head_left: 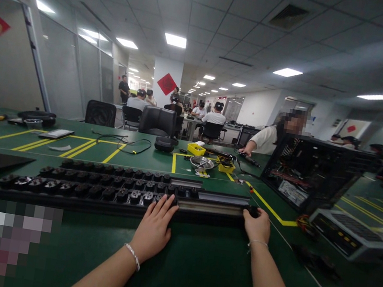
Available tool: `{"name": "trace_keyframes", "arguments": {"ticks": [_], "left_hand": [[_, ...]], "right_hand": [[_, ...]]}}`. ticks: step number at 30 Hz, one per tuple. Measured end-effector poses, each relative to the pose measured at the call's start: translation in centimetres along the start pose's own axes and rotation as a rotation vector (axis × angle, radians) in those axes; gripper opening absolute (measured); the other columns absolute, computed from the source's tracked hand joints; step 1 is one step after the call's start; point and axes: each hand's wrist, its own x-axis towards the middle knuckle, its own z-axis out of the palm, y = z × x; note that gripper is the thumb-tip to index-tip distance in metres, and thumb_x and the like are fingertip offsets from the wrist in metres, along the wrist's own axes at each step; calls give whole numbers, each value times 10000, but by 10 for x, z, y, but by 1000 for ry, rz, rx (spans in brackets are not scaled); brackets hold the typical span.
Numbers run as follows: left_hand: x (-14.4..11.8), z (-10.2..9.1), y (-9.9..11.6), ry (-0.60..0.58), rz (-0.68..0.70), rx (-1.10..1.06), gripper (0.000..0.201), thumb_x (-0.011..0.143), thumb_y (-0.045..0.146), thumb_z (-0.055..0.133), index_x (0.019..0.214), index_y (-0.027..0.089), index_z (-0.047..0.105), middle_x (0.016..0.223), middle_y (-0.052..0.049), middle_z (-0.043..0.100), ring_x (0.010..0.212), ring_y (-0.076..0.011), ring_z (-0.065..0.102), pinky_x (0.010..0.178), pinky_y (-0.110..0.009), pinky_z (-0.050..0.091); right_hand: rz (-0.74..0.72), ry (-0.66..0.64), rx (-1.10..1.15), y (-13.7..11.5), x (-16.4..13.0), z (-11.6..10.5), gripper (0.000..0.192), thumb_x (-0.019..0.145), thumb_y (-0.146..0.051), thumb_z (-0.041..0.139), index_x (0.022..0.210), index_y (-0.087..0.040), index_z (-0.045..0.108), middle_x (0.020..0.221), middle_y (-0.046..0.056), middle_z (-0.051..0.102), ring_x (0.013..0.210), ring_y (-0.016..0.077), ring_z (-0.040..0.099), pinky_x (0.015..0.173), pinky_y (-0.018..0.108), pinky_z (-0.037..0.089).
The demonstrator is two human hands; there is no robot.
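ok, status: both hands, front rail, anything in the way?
Left hand spread on front rail, by black modules. Right hand pinching black part at rail's right end. Grey box off right, apart from rail.

Bare left forearm (pixel 103 272) with thick pale twisted bracelet (pixel 132 256), bare right forearm (pixel 273 285) with thin silvery bracelet (pixel 258 242)

Two foreground hands (pixel 154 230) (one bracelet (pixel 132 256) each), three black rails (pixel 213 208), two yellow trays (pixel 196 152), one metal bowl (pixel 195 167)
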Motion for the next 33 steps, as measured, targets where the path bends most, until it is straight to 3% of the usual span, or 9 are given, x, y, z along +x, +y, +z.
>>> {"name": "trace_keyframes", "arguments": {"ticks": [8,33], "left_hand": [[0,-2,0,-5,1,-1,606,740,178,500,1320,281,360,1496,8,189,1374,-215,119,1099,-443,204],[0,-1,0,-9,-1,-1,606,744,182,499,1324,283,355,1496,10,189,1373,-218,126,1100,-445,200]], "right_hand": [[163,-78,12,-5,-4,-8,597,696,-512,508,1213,-216,464,1185,126,555,1025,298,539,869,422,423],[182,-39,66,1,1,-13,580,694,-526,520,1188,-222,506,1165,128,568,1055,317,516,899,451,405]]}}
